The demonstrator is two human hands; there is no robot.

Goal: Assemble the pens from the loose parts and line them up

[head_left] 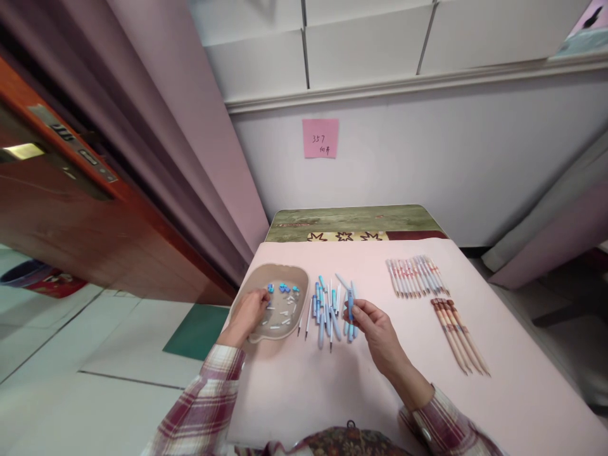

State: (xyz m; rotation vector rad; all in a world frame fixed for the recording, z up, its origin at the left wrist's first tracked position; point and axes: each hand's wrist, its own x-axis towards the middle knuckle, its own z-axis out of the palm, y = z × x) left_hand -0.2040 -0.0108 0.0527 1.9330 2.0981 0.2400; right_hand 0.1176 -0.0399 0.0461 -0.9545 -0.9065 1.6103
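Watching remotely, I see the right hand pinching a blue pen barrel, lower center of the frame; I'd expect light, stiff, slick plastic, best held mid-length. The left hand reaches among blue parts and white pieces in the beige tray (its fingers' hold I cannot tell).

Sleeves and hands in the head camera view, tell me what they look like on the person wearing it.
The left sleeve and right sleeve are long, in maroon and off-white plaid. A pale, round button shows at the right cuff. The left hand and right hand wear no gloves.
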